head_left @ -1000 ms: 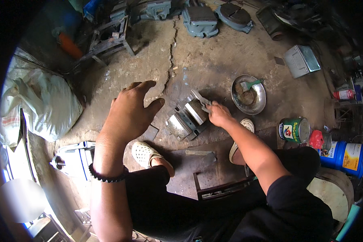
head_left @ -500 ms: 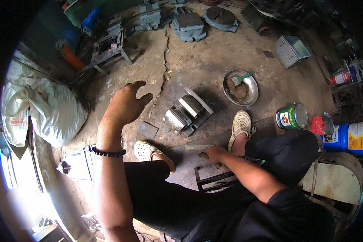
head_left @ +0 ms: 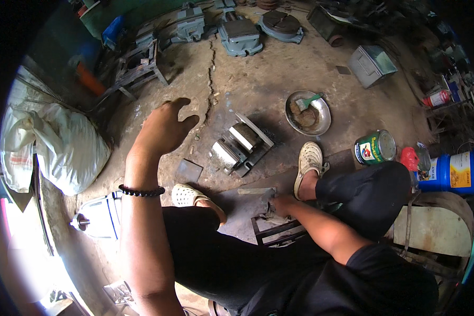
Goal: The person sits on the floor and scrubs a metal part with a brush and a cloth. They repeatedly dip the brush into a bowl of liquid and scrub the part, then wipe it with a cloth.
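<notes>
Your vise [head_left: 240,148] on the floor is bare metal, jaw faces bright and smooth, base darker and dull. Concrete floor [head_left: 258,84] is rough, matt, cracked and stained. Round dish [head_left: 308,113] is dull grey metal, caked inside with brown grime. Paint can [head_left: 374,147] is glossy printed tin; the blue drum [head_left: 450,171] looks like shiny plastic. White sack [head_left: 63,147] is woven cloth, matt and creased. Your right hand [head_left: 279,206] grips a grimy grey rag, its fabric unclear. Sandals [head_left: 306,160] are matt perforated rubber or plastic.
</notes>
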Tool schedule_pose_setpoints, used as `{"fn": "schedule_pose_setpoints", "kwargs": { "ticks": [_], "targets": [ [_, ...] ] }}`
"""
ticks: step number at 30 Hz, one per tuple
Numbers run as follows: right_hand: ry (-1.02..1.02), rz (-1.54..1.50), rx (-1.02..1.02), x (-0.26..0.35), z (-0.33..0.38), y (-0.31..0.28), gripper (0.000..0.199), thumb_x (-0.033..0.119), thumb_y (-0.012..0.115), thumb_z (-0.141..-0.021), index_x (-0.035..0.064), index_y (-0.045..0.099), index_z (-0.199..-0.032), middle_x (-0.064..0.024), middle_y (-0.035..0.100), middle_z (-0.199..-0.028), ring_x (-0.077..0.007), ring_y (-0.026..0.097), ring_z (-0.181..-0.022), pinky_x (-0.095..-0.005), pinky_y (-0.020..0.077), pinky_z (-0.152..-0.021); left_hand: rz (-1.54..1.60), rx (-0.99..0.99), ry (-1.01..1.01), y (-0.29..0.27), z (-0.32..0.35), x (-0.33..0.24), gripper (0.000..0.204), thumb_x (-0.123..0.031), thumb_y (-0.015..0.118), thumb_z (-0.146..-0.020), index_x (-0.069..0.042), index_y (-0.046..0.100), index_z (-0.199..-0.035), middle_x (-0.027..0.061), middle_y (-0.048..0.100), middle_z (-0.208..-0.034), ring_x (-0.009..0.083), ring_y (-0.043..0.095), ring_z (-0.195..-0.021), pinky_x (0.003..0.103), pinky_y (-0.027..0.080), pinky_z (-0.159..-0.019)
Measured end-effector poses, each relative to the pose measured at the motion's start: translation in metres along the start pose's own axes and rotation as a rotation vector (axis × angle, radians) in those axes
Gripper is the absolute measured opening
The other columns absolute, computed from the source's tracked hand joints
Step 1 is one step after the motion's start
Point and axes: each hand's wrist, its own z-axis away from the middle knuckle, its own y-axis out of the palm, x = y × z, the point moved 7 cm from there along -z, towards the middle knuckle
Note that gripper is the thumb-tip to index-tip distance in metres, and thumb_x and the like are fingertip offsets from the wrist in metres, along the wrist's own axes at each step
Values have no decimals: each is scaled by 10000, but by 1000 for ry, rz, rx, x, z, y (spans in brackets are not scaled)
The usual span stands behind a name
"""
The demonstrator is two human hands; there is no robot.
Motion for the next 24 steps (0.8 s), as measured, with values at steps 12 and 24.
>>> {"fn": "schedule_pose_setpoints", "kwargs": {
  "ticks": [12,24],
  "targets": [
    [29,-507,-525,59,-44,-133,551,373,578,-959,6,539,-1368,-237,633,-1273,-376,595,-1198,-430,453,-1048,10,-37,18,1,-6,13,520,-358,681,-916,-44,602,-1323,287,657,-1182,429,637,-1113,460,501,-956],
    [-135,-275,-238,38,-54,-21,331,279,644,-873,119,709,-1155,-206,693,-1143,-361,668,-1071,-459,527,-925,2,-56,-28,-1,-4,25,530,-355,684,-913,-47,599,-1336,282,654,-1200,410,637,-1137,435,505,-974]
  ]
}}
